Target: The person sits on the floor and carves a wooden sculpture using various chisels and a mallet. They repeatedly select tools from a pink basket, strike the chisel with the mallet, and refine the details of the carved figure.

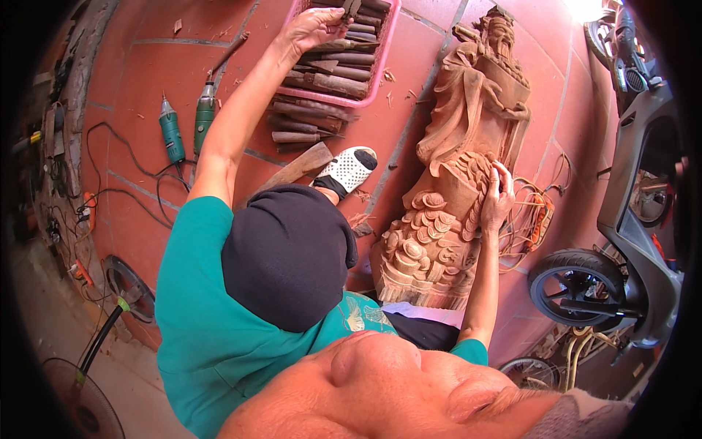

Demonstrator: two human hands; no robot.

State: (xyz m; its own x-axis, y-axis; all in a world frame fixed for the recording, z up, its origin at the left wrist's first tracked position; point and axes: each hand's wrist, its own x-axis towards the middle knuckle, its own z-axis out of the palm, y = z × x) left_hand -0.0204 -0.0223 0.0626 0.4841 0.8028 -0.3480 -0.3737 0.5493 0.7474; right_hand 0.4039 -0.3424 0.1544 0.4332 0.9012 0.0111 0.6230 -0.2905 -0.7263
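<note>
My left hand point(319, 29) reaches to the pink plastic basket point(379, 73), which is full of wooden-handled carving tools point(344, 72). Its fingers pinch a small dark tool point(352, 9) above the basket; the upper edge of the picture cuts it off, and I cannot make out its exact kind. On my right lies a long carved wooden statue point(468, 110), a bearded robed figure with heaped coins and ingots at its lower end. My right hand point(499, 196) rests on the statue's right edge beside the carved coins, fingers stretched out and holding nothing.
More carving tools point(300, 121) lie beside the basket, near a wooden mallet point(292, 167) and my white shoe point(349, 168). Two green corded rotary tools point(171, 132) lie left. An orange power strip point(541, 219) with cables sits right of the statue, near a parked motorbike point(643, 212).
</note>
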